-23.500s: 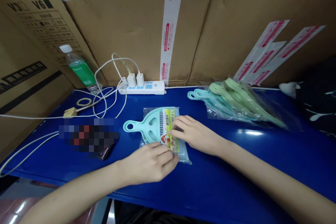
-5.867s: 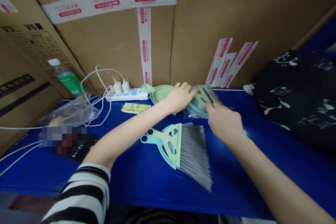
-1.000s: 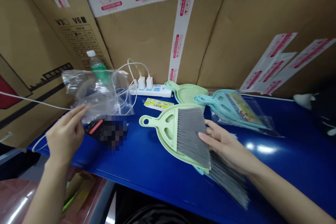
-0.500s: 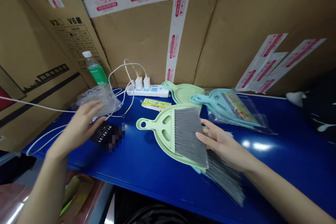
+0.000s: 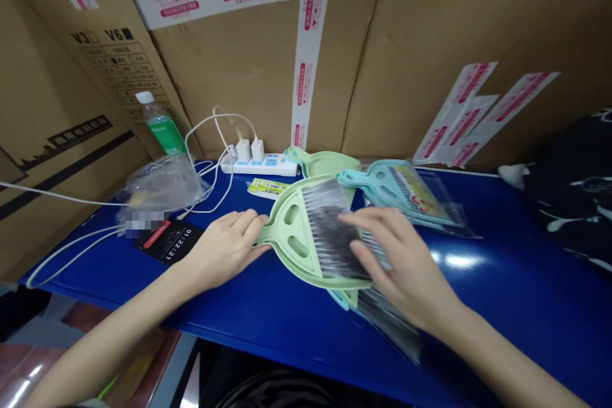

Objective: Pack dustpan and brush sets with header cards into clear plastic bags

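Observation:
My left hand [image 5: 230,245] is closed around the handle end of a pale green dustpan [image 5: 287,268] with a matching hand brush [image 5: 295,229] nested in it. The set is held above the table, bristles to the right. My right hand [image 5: 399,261] has its fingers apart, and their tips touch the grey bristles [image 5: 329,223]. Underneath, a second brush with dark bristles [image 5: 394,325] pokes out, with bits of blue and green plastic beside it; the rest of it is hidden. Farther back lie another green dustpan [image 5: 329,162] and a blue dustpan-and-brush set [image 5: 382,178] in clear plastic.
On the blue table [image 5: 268,306] are a white power strip [image 5: 282,167] with chargers and cables, a crumpled plastic bag [image 5: 167,182], a bottle [image 5: 162,124], a yellow-green packet [image 5: 266,188] and a phone [image 5: 179,242] showing a timer. Cardboard [image 5: 239,70] walls the back.
My left hand has come right from above the phone and taken hold of the green set's handle. My right hand has moved from the set's right edge onto the bristles.

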Action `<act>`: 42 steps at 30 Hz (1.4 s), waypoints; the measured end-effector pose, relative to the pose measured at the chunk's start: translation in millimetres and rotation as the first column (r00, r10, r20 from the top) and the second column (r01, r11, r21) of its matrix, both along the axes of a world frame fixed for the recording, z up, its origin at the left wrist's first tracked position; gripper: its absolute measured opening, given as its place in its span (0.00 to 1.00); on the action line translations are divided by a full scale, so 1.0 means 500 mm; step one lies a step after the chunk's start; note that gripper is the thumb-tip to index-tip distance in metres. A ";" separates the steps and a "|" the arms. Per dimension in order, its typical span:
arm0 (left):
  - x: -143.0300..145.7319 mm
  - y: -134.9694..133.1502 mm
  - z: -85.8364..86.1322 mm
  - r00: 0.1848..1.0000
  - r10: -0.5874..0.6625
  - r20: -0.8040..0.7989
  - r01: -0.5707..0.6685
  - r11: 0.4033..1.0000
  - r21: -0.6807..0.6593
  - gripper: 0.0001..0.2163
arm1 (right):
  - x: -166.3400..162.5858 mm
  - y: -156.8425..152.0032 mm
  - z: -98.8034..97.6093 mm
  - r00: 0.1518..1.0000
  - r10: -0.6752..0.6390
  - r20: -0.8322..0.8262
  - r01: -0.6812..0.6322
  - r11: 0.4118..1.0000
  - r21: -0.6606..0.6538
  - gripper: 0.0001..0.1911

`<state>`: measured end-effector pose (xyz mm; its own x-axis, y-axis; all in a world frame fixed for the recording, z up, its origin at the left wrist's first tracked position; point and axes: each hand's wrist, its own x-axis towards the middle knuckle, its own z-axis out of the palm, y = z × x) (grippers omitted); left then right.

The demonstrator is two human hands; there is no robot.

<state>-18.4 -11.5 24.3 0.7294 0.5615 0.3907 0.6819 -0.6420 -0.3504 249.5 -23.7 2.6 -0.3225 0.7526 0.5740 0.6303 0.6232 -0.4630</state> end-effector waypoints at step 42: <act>0.117 0.357 0.124 0.985 0.040 -0.169 -0.099 0.928 -0.360 0.15 | -0.030 -0.048 -0.034 0.852 -0.152 0.500 0.105 0.987 0.122 0.10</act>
